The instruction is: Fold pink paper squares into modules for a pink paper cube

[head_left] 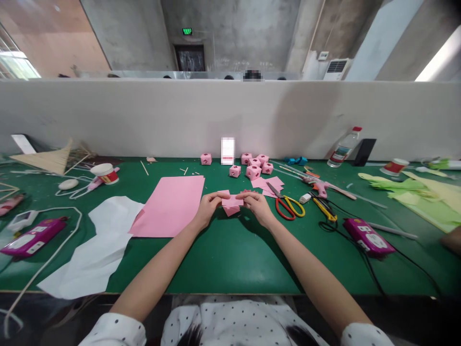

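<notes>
Between my hands is a partly folded piece of pink paper [232, 202], held a little above the green table. My left hand [212, 205] pinches its left edge, and my right hand [256, 205] pinches the right edge. Left of my hands lies a large pink paper sheet [173, 204]. Several small pink paper cubes [254, 168] with diamond-shaped openings stand beyond my hands. Small pink paper pieces [272, 183] lie right of centre, with scissors [288, 204] with red and yellow handles partly on them.
White paper [97, 250] spreads at the left near the table edge. A glue gun [319, 186], a yellow cutter [325, 210] and a purple pack [368, 236] with cables lie to the right. A phone-like screen [227, 151] leans on the partition [151, 120]. A bottle [344, 148] stands beside it.
</notes>
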Demonstrator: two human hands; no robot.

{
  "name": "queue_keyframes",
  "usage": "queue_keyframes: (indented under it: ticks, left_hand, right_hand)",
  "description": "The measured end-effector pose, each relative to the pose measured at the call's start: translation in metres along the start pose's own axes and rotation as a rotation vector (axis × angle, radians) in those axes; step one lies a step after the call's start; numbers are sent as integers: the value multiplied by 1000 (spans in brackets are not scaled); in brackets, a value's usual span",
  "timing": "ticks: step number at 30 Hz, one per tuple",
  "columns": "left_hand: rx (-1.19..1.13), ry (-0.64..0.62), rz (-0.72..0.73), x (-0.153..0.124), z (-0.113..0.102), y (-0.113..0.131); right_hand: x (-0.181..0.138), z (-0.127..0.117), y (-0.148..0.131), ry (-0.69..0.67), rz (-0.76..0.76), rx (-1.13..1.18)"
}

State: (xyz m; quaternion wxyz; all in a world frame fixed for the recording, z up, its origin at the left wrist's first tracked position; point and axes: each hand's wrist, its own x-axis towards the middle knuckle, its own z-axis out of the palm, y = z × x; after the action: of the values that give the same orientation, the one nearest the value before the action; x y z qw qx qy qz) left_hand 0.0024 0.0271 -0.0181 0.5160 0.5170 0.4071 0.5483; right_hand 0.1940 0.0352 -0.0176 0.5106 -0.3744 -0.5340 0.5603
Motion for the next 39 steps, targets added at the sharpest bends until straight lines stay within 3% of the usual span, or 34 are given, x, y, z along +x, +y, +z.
queue_keyframes:
  ticks: [8,16,20,26,31,34,39]
  left_hand:
    - [115,23,85,-2,3,-3]
    - [229,-24,121,-2,2,-9]
    - [285,-51,121,-2,2,-8]
    - [290,-32,110,-1,0,-6]
    - [231,18,75,-1,2,-4]
    - [250,33,74,0,0,-3]
    - [271,52,64,2,-3,-6]
  right_hand:
    - [-3,8,0,-5,-150,-228]
    - [0,8,4,-21,-150,-405]
    - [-1,9,1,10,-192,-409]
    - [1,5,-1,-74,-114,-331]
    - [6,0,6,27,-144,-364]
    - [6,0,7,6,-108,-330]
    - [2,2,0,-43,-318,-491]
